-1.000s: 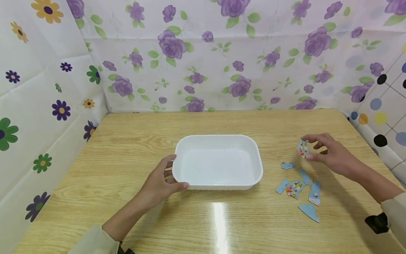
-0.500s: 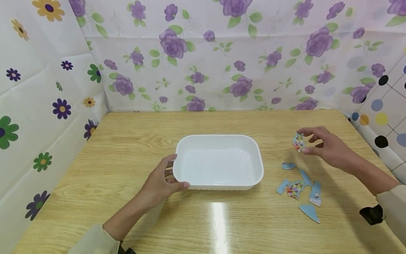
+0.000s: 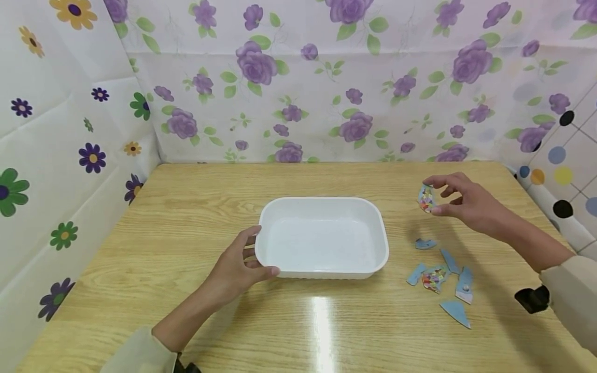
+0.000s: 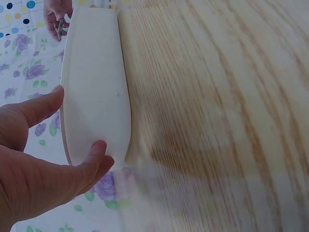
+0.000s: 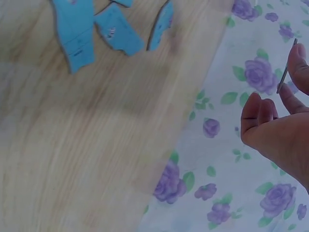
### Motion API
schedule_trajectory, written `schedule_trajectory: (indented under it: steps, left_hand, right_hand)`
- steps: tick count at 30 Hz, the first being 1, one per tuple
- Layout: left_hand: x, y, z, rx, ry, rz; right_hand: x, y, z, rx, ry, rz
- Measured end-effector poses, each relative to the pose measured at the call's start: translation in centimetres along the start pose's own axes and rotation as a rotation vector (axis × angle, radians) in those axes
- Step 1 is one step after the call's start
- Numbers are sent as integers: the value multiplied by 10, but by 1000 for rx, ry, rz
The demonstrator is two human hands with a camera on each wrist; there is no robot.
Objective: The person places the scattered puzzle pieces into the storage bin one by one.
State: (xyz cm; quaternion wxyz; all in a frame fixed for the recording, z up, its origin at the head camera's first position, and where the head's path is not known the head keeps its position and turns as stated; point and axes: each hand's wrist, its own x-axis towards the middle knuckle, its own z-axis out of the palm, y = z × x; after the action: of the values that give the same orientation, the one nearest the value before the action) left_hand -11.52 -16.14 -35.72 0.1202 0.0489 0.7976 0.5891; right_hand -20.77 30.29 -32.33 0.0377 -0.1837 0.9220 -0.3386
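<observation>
Right hand (image 3: 459, 201) pinches a piece (image 3: 426, 199) above the worktop (image 3: 200, 207); left hand (image 3: 237, 261) grips the tray (image 3: 322, 246).
In the head view, taking the tray as the dial, the held piece is between 2 and 3 o'clock, thumb and fingertips at its edges. The left hand is between 8 and 9, thumb and fingers around the tray's end. Loose pieces (image 3: 434, 280) lie between 3 and 4.

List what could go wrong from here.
The right hand pinches a colourful piece in its fingertips, so it might slip. The loose pieces lie close together; a low sweep could scatter them. The left hand grips only one end of the white tray, so it might slide.
</observation>
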Motion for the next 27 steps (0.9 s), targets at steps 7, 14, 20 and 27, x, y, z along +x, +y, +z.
schedule_trajectory:
  steps: [7, 14, 20, 27]
  left_hand:
    - [0, 1, 0, 11, 3, 1]
    - [0, 1, 0, 22, 10, -7]
    - [1, 1, 0, 28, 12, -8]
    - [0, 1, 0, 32, 17, -11]
  right_hand:
    - [13, -15, -2, 7, -19, 14]
    - [24, -28, 2, 43, -38, -19]
    - [33, -37, 8, 69, -57, -37]
    - [44, -49, 13, 84, -90, -53]
